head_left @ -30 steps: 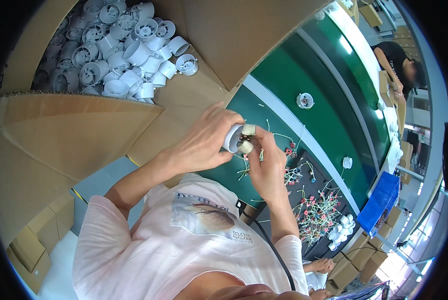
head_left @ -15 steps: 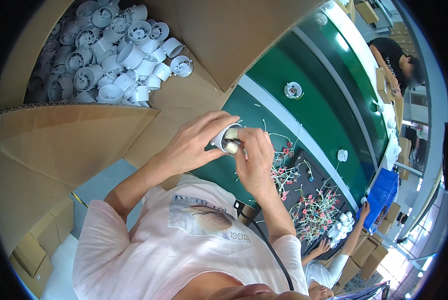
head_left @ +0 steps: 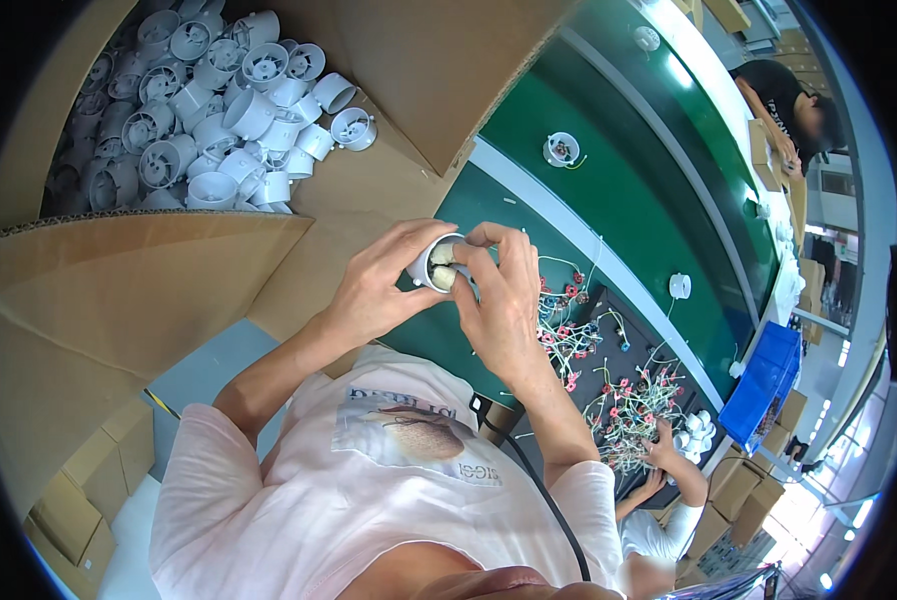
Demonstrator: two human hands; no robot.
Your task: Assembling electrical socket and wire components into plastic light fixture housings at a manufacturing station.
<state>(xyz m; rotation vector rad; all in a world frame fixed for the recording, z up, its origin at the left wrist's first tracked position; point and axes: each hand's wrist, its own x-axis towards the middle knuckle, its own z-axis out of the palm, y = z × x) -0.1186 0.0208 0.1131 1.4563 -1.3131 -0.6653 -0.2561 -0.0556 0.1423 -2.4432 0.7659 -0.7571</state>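
Note:
Out in front of my chest, my left hand (head_left: 374,285) grips a small white plastic cylindrical housing (head_left: 421,268) by its side, thumb below and fingers above. The housing's open end is turned toward my right hand (head_left: 504,300). My right thumb and forefinger reach into that opening, bent close together, with cream-coloured covers on their tips. Whatever those fingertips pinch or press inside is hidden; only something dark shows between them.
A large cardboard box (head_left: 149,255) at the left holds many white housings (head_left: 249,115). Across the green conveyor belt (head_left: 609,200) lie a housing with wires (head_left: 562,150) and another (head_left: 680,286). Wired red and blue parts (head_left: 629,410) fill a dark tray beside a co-worker's hand (head_left: 664,450) and a blue bin (head_left: 764,385).
Both my hands and the housing have shifted slightly left; my right fingers have changed their pose in the opening. The co-worker's hand has moved from the blue bin to the wired parts.

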